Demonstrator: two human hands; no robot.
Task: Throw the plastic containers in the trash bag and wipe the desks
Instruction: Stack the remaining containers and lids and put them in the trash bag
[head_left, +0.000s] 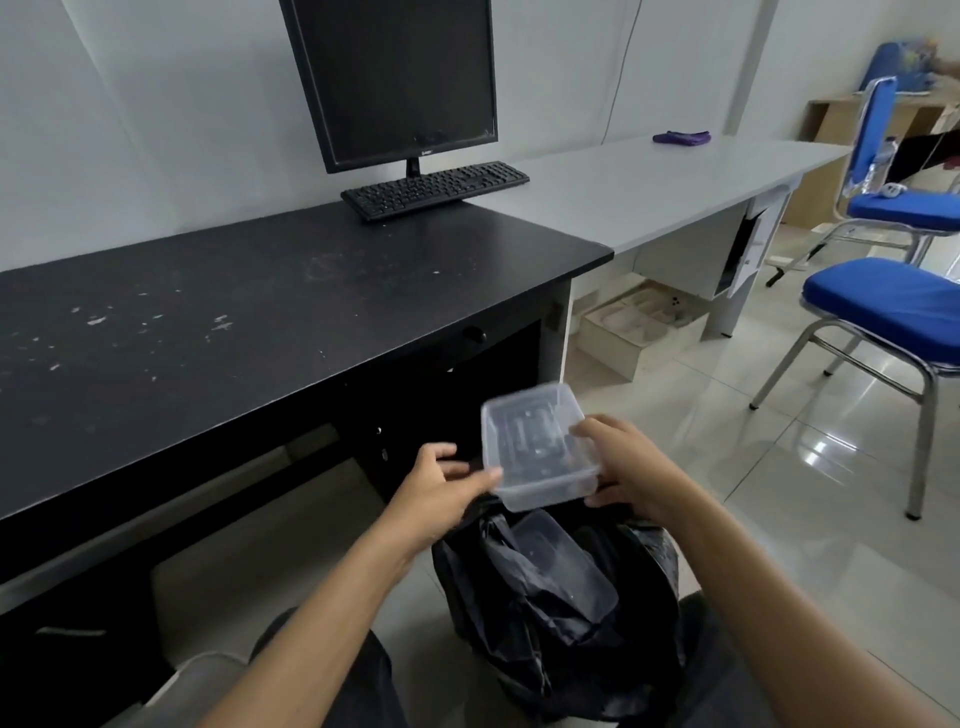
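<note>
Right hand grip holds container above trash bag

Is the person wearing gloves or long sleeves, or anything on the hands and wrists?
No. Both the left hand and the right hand are bare, with no gloves, rings or watch visible. The forearms are uncovered as far as the frame shows; no sleeve appears.

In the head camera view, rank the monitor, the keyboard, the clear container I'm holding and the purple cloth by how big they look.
1. monitor
2. keyboard and clear plastic container: look alike; the container is much nearer the camera, so unranked.
3. purple cloth, smallest, though farthest away.
</note>
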